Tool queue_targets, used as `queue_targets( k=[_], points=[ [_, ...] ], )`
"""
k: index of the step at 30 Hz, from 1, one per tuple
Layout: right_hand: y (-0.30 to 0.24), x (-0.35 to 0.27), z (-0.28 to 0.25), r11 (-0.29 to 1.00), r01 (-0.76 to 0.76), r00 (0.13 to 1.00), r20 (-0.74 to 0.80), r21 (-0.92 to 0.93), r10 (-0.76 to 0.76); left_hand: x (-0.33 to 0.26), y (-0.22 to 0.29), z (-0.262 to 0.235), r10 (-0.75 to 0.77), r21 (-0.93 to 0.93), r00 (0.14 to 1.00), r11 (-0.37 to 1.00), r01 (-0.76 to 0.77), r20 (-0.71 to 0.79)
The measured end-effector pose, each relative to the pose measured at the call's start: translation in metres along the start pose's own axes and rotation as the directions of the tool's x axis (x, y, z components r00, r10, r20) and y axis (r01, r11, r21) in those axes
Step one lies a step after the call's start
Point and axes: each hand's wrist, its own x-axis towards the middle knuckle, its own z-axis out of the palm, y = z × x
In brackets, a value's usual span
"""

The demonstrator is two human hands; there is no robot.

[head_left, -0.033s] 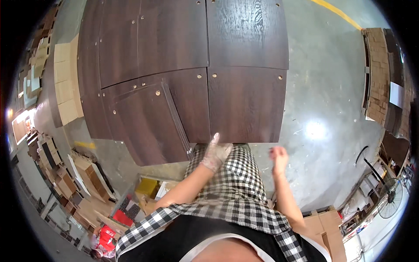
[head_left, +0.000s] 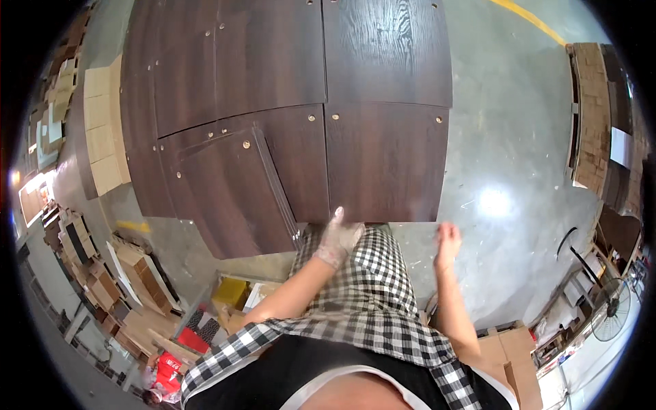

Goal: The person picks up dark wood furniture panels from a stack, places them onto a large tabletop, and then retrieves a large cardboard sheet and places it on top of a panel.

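Dark brown wood-grain panels lie in stacks in front of me, with small round holes near their corners. My left hand (head_left: 339, 240), in a thin pale glove, is at the near edge of the right-hand front panel (head_left: 386, 164). Its thumb lies over the top of that edge and the fingers close against it below, partly hidden. My bare right hand (head_left: 447, 244) is just off the same panel's near right corner, apart from it. Its fingers point forward, slightly bent, and nothing shows in them. A tilted panel (head_left: 229, 191) rests on the stack at the left, overhanging the front.
Grey floor (head_left: 506, 137) stretches to the right of the stacks. Pale boards (head_left: 104, 130) stand at the left. A carton (head_left: 506, 355) sits behind my right arm, a yellow box (head_left: 231, 292) by my left elbow. A black fan (head_left: 610, 311) stands at the far right.
My right hand has moved a little to the right, away from my body's middle, and its fingers look straighter. My left hand stays at the panel's edge.
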Motion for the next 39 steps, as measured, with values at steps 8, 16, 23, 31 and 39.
queue_targets(
  k=[8, 16, 23, 31, 39],
  points=[
    [-0.094, 0.122, 0.068, 0.999, 0.028, 0.929, 0.368, 0.025, -0.035, 0.001, -0.012, 0.021, 0.243, 0.41, 0.968, 0.89, -0.2, -0.057],
    [-0.086, 0.164, 0.066, 0.969, -0.045, 0.908, 0.415, 0.244, -0.062, -0.007, -0.005, 0.016, 0.003, -0.188, 0.998, 0.982, 0.009, 0.062],
    [-0.097, 0.148, 0.092, 0.976, -0.085, 0.851, 0.525, 0.198, -0.032, -0.013, -0.059, 0.049, 0.311, 0.345, 0.951, 0.892, -0.29, -0.004],
    [-0.116, 0.204, 0.053, 0.923, -0.017, 0.987, 0.152, 0.385, -0.046, -0.004, -0.021, 0.022, 0.382, 0.604, 0.919, 0.71, -0.361, 0.101],
    [-0.082, 0.228, 0.157, 0.984, 0.068, 0.918, 0.375, 0.162, -0.125, 0.008, -0.04, 0.029, 0.424, 0.658, 0.906, 0.684, -0.315, -0.007]
  ],
)
